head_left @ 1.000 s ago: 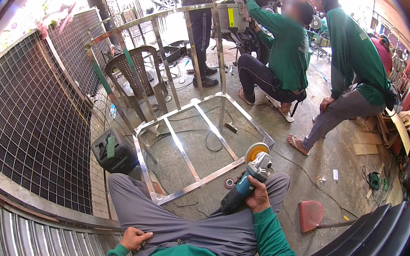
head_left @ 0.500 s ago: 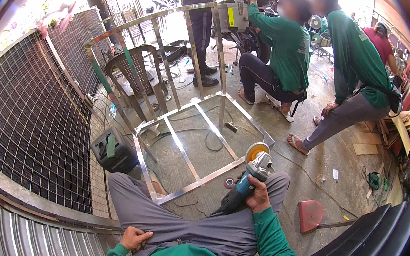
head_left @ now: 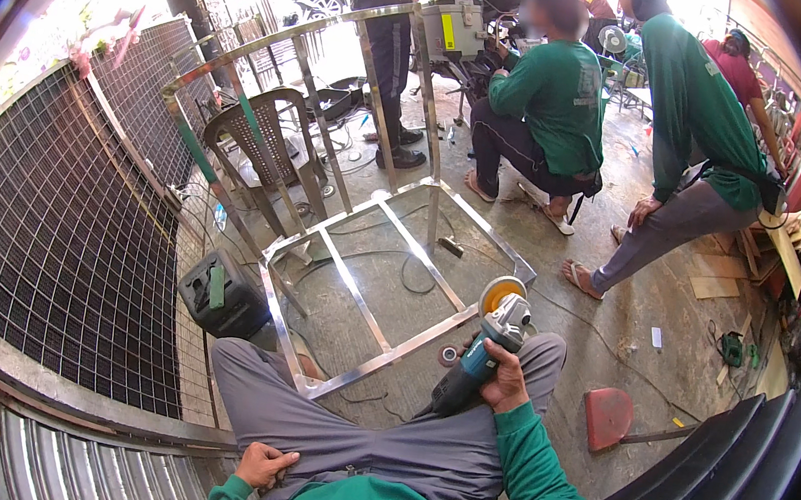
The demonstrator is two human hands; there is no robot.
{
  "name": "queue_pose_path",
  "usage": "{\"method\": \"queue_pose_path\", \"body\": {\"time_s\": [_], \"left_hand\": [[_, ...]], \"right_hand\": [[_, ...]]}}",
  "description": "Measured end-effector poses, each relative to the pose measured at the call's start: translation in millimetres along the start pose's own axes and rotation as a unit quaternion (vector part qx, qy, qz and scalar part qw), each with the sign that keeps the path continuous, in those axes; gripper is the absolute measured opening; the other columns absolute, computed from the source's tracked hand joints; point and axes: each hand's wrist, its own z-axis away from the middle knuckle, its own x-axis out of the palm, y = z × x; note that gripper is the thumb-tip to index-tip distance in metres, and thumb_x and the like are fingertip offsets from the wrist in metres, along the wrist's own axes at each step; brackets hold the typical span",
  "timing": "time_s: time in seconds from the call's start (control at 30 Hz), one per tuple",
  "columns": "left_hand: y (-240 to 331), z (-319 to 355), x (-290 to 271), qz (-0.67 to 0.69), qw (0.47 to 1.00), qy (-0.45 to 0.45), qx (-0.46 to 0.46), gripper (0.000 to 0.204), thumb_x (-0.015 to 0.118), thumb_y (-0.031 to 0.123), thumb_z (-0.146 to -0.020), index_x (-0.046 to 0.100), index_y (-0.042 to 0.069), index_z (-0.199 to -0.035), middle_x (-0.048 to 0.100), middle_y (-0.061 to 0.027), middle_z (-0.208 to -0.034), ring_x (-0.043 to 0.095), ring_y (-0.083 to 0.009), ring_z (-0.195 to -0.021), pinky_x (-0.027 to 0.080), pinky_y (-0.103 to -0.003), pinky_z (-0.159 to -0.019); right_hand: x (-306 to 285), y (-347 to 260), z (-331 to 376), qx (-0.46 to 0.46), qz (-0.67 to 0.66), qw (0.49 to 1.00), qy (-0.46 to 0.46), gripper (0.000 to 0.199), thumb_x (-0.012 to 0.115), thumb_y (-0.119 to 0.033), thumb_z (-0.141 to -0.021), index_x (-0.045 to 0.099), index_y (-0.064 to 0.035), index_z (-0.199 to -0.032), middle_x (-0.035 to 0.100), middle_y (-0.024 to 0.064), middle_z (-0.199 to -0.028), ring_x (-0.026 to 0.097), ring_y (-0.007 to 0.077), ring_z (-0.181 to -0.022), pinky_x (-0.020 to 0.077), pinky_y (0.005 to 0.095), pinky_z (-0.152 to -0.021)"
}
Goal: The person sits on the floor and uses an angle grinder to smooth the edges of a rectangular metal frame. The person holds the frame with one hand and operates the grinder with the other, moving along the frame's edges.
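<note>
My right hand [head_left: 506, 382] is wrapped round the body of a teal and black angle grinder [head_left: 468, 372], which rests on my right thigh with its head up. A yellowish disc [head_left: 501, 296] sits at the grinder's upper end, turned away from the frame. In front of my knees stands a shiny metal frame [head_left: 381, 343] of welded square tubes, with a tall curved back at its far side. The grinder does not touch it. My left hand [head_left: 264, 466] lies loosely on my left thigh, holding nothing, its index finger stretched out and the others partly curled.
A black case [head_left: 223, 294] stands left of the frame, beside a mesh fence [head_left: 72, 216]. A brown plastic chair [head_left: 270, 144] is behind the frame. Cables cross the floor. A red wedge-shaped piece [head_left: 608, 421] lies to the right. Co-workers crouch and stand near a motorcycle [head_left: 496, 80].
The crouching co-worker has lowered an arm and turned toward the motorcycle, and the leaning one has straightened a little. My hands and the grinder have stayed put.
</note>
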Motion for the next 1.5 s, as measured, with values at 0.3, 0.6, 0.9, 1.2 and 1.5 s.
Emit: {"method": "queue_pose_path", "body": {"time_s": [0.3, 0.6, 0.9, 1.2, 1.5], "left_hand": [[2, 1, -1, -0.014, 1.000, 0.007, 0.008, 0.059, 0.083, 0.046, -0.093, 0.068, 0.000, -0.058, 0.054, -0.0022, -0.045, 0.050, -0.0107, -0.037, 0.037, -0.029, -0.038], [-3, -1, -1, -0.020, 1.000, 0.013, 0.014, 0.058, 0.083, 0.047, -0.092, 0.071, -0.001, -0.061, 0.054, -0.0018, -0.046, 0.051, -0.0102, -0.038, 0.038, -0.029, -0.039], [-1, 1, 0, -0.023, 0.999, 0.016, 0.026, 0.060, 0.082, 0.048, -0.092, 0.070, -0.001, -0.060, 0.054, -0.0028, -0.046, 0.051, -0.0111, -0.037, 0.038, -0.030, -0.038], [2, 2, -1, -0.005, 1.000, -0.002, -0.009, 0.060, 0.082, 0.047, -0.093, 0.069, 0.000, -0.059, 0.055, -0.0027, -0.046, 0.051, -0.0113, -0.037, 0.038, -0.030, -0.038], [-13, -7, -1, -0.031, 0.999, 0.008, 0.008, 0.057, 0.083, 0.047, -0.092, 0.072, -0.001, -0.062, 0.055, -0.0012, -0.046, 0.051, -0.0099, -0.039, 0.039, -0.028, -0.041]], "right_hand": [[-1, 0, -1, 0.002, -0.008, 1.000, 0.000, 0.033, 0.078, -0.012, -0.091, 0.064, 0.0001, -0.118, 0.073, 0.0171, -0.104, 0.073, 0.0329, -0.098, 0.0601, 0.0487, -0.092], [-1, 0, -1, 0.000, -0.006, 1.000, -0.007, 0.033, 0.078, -0.013, -0.091, 0.064, 0.0001, -0.119, 0.073, 0.0173, -0.104, 0.073, 0.0336, -0.099, 0.0599, 0.0489, -0.092], [-1, 0, -1, -0.002, -0.003, 1.000, -0.003, 0.034, 0.078, -0.014, -0.091, 0.064, 0.0000, -0.119, 0.073, 0.0174, -0.104, 0.074, 0.0327, -0.099, 0.0600, 0.0482, -0.093], [0, 0, 0, -0.001, -0.013, 1.000, 0.001, 0.035, 0.079, -0.013, -0.091, 0.064, 0.0005, -0.119, 0.073, 0.0174, -0.103, 0.074, 0.0329, -0.098, 0.0607, 0.0475, -0.092], [-1, 0, -1, -0.006, 0.004, 1.000, 0.008, 0.034, 0.078, -0.014, -0.091, 0.065, 0.0004, -0.119, 0.073, 0.0167, -0.102, 0.074, 0.0319, -0.097, 0.0612, 0.0469, -0.091]]}}
